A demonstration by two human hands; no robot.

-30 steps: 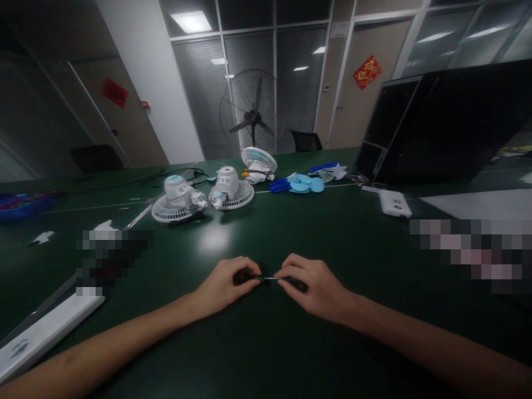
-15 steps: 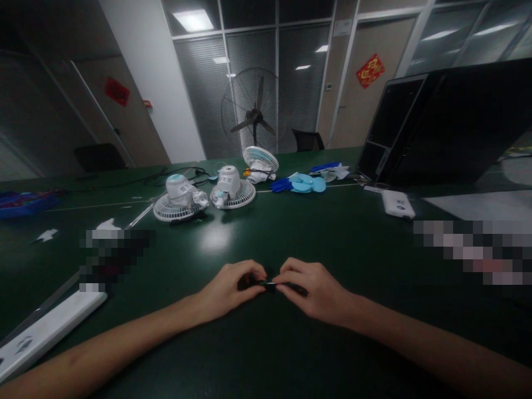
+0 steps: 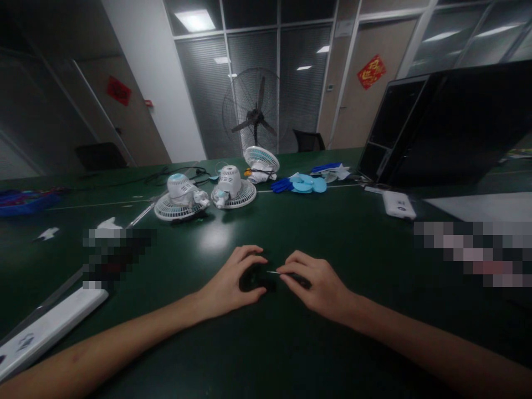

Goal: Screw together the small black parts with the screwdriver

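Note:
Between the thumb and forefinger of my right hand (image 3: 318, 280) is a thin, pale, rod-like piece (image 3: 272, 272), its tip pointing left; it is too small to name its kind. Facing it, my left hand (image 3: 230, 280) rests on the dark green table (image 3: 233, 354), thumb and fingers spread apart in a C shape with nothing visible in them. A small gap separates the left fingertips from the rod's tip. A dark patch lies on the table below the rod, and I cannot tell whether it is more than shadow.
Across the table are three small white fans (image 3: 180, 199), blue fan blades (image 3: 307, 183) and a dark blue glove (image 3: 282, 185). A white box-like device (image 3: 399, 205) and a large black monitor (image 3: 449, 122) stand right. A long white bar (image 3: 54, 327) lies left, a blue tray (image 3: 29, 202) beyond.
My left hand has let go and opened, its fingers lifting and thumb parting from them. My right hand keeps its pinch on the thin rod, now slightly higher and more exposed.

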